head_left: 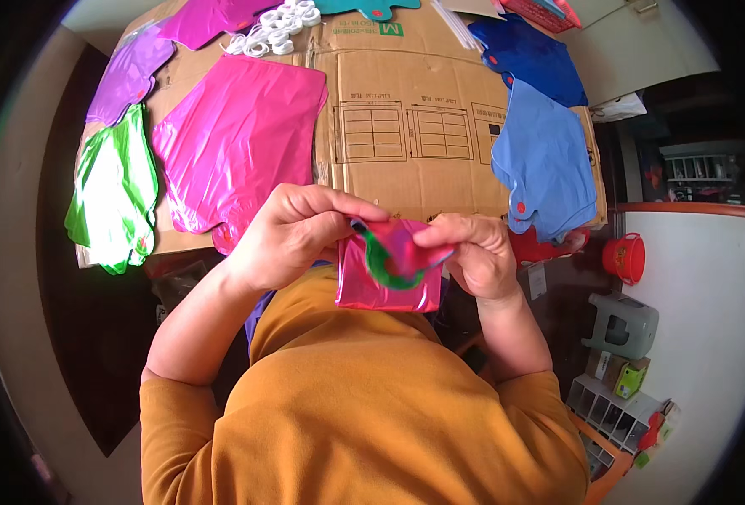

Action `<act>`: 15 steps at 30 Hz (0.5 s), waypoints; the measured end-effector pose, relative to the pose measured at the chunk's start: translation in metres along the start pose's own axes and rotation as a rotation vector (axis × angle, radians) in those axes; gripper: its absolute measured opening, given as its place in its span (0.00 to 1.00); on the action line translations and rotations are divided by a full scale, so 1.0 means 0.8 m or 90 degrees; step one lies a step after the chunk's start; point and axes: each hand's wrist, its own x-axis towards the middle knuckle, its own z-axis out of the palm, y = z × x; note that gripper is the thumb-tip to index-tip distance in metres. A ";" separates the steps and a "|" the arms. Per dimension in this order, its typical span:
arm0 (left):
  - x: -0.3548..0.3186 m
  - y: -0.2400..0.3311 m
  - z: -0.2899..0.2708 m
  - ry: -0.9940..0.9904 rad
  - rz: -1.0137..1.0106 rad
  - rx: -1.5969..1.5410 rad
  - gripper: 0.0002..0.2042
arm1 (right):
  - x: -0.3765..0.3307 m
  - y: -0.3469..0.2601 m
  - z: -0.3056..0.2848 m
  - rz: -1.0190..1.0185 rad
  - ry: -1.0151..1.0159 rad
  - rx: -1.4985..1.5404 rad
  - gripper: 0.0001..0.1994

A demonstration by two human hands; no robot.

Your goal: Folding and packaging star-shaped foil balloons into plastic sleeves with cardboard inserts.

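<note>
left hand (pixel 297 225) and right hand (pixel 479 255) each pinch the shiny pink foil (pixel 381 298) by its upper edge.

Elbows bent both sides, left forearm (pixel 196 316) slanting up and inward, right forearm (pixel 516 332) steeper, hands near each other but apart in front of the torso (pixel 372 412). Left hand (pixel 288 231) pinching, index stretched toward the other hand, thumb just below it. Right hand (pixel 478 257) pinching too, thumb pointing left, other fingers curled, partly hidden.
</note>
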 end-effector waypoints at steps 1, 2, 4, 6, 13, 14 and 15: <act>-0.001 -0.004 0.000 -0.006 0.017 -0.018 0.14 | 0.002 -0.004 -0.002 -0.045 -0.045 -0.068 0.15; -0.002 -0.008 -0.001 -0.013 0.034 -0.037 0.14 | 0.003 -0.008 -0.003 -0.089 -0.089 -0.136 0.18; -0.003 -0.020 -0.006 -0.010 0.025 -0.104 0.14 | 0.006 -0.018 -0.006 -0.085 -0.139 -0.217 0.19; -0.004 -0.024 -0.004 0.004 0.041 -0.166 0.14 | 0.009 -0.026 0.001 -0.108 -0.119 -0.277 0.22; 0.001 -0.026 0.003 0.056 0.003 -0.153 0.14 | 0.018 -0.013 0.006 -0.383 -0.036 -0.712 0.18; 0.002 -0.024 0.006 0.063 0.004 -0.187 0.14 | 0.018 -0.013 0.008 -0.396 -0.032 -0.718 0.16; 0.001 -0.022 0.007 0.071 0.005 -0.220 0.13 | 0.018 -0.013 0.010 -0.410 -0.028 -0.722 0.14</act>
